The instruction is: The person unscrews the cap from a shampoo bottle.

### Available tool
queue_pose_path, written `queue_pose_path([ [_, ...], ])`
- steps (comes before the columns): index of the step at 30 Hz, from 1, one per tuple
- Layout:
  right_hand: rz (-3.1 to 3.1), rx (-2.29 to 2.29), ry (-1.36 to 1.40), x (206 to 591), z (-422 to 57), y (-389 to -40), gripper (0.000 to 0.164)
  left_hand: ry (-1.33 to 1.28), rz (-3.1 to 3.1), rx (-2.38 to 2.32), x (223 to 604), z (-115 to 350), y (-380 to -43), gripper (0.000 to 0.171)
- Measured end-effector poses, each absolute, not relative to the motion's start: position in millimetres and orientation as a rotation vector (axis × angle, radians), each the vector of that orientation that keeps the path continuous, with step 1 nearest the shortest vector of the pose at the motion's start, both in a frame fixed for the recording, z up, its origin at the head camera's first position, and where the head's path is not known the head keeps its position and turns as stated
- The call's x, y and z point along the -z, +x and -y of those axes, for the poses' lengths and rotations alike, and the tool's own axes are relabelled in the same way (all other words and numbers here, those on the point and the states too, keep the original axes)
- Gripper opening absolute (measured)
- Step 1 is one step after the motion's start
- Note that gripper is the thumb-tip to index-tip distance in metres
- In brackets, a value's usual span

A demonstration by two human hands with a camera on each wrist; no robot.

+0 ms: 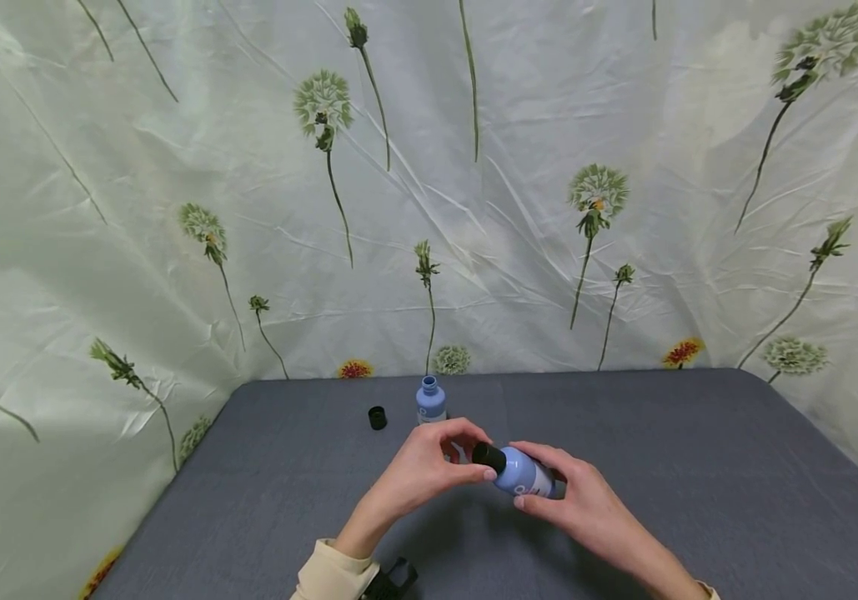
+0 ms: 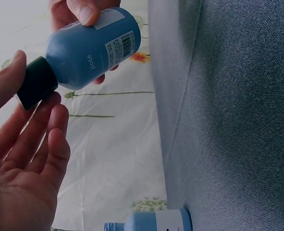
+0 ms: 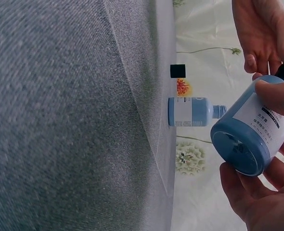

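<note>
My right hand (image 1: 582,500) grips a blue bottle (image 1: 524,473) by its sides, thumb on the near side and fingers on the far side. The bottle is held tilted above the table, its neck end toward the left. On that end sits a black cap (image 2: 38,83). My left hand (image 1: 432,462) pinches this cap between thumb and fingertips. White labels with small print, one with a barcode, show on the bottle in the wrist views. A second blue bottle (image 1: 431,398) stands upright behind the left hand, its threaded neck uncovered.
A loose black cap (image 1: 377,417) rests on the dark grey table (image 1: 286,483), left of the standing bottle. Behind the table hangs a pale curtain (image 1: 504,208) with printed dandelions. A black strap or buckle (image 1: 391,579) shows at the left wrist.
</note>
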State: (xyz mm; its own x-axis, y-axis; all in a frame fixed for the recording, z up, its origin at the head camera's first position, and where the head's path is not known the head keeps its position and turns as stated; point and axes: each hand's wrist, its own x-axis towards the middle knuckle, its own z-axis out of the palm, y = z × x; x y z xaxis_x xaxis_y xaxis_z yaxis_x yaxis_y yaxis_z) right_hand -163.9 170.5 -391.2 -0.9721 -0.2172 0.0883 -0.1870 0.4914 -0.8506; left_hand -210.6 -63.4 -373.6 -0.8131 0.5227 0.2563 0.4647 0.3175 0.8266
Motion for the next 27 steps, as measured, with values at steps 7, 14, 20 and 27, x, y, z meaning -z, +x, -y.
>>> queue_pose_path([
  [7, -2.693, 1.533, -0.313, 391.5, -169.1, -164.0, 0.057, 0.939, -2.545, -1.509, 373.7, 62.5, -209.9, 0.030],
  [14, -2.682, 1.527, -0.310, 391.2, -169.3, -163.9, 0.058, 1.280, -2.325, -1.552, 375.5, 65.7, -212.3, 0.038],
  [20, -2.667, 1.545, -0.320, 389.7, -169.7, -163.0, 0.059, 1.406, -2.220, -1.584, 377.7, 66.4, -214.6, 0.039],
  [27, -2.679, 1.539, -0.328, 388.9, -170.0, -162.4, 0.057, 1.279, -2.274, -1.589, 376.3, 66.1, -212.9, 0.033],
])
